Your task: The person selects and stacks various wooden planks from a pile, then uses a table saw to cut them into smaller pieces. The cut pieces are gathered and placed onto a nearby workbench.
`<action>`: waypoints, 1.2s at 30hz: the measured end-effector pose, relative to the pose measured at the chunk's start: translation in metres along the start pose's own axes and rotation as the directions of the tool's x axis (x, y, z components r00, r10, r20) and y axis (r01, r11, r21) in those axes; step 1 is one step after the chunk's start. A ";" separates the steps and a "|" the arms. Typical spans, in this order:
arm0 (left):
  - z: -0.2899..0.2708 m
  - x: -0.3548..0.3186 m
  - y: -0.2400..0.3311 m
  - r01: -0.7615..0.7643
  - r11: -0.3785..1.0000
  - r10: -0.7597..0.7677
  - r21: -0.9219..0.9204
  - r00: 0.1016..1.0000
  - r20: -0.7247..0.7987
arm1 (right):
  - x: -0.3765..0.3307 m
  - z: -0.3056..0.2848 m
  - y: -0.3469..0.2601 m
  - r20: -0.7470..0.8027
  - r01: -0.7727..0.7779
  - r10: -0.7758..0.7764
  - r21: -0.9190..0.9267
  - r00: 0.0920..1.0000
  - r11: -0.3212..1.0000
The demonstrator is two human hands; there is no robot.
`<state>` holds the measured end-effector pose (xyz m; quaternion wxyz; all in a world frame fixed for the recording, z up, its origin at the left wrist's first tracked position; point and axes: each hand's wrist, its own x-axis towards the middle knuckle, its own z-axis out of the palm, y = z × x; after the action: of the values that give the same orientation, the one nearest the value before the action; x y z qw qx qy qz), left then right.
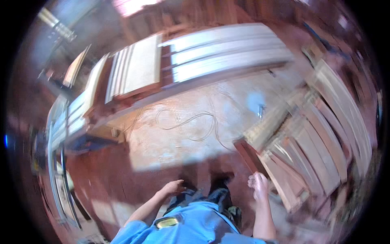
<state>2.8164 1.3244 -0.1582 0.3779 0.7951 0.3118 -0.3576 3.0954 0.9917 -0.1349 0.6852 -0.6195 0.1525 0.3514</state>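
Note:
My left hand (174, 187) hangs in front of my left thigh, fingers loosely stretched, and nothing shows in it. Over on the right, my right hand (258, 185) has its fingers curled in. It is at the near end of a dark reddish-brown board (248, 156), which lies along the left side of a stack of planks (321, 150). Blur hides whether the fingers grip that board or only pass beside it.
A long low bench (150, 96) crosses ahead, bearing pale boards (142, 65) and long whitish planks (227, 44). A thin cord (199, 116) lies looped on the floor before it. Metal rails (55, 179) stand at the left. More long planks (345, 110) lie at the far right.

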 end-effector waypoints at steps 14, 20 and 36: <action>0.172 -0.130 -0.366 0.237 0.563 -0.655 -0.792 0.712 -0.252 | -0.065 0.298 0.126 0.463 0.114 0.233 -0.606 0.855 0.788; 0.231 -0.200 -0.417 0.203 0.131 -0.820 -0.970 0.572 0.009 | -0.113 0.433 0.177 0.567 0.165 0.465 -0.736 0.679 0.657; 0.227 -0.206 -0.423 0.018 0.004 -0.914 -1.000 0.405 0.003 | -0.156 0.733 0.328 0.605 0.549 0.734 -0.743 0.310 0.381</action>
<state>2.3032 1.3107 -0.2569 0.4349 0.2674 0.8507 0.1251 2.5998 1.6424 -0.1414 0.1265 -0.5282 -0.4540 0.7063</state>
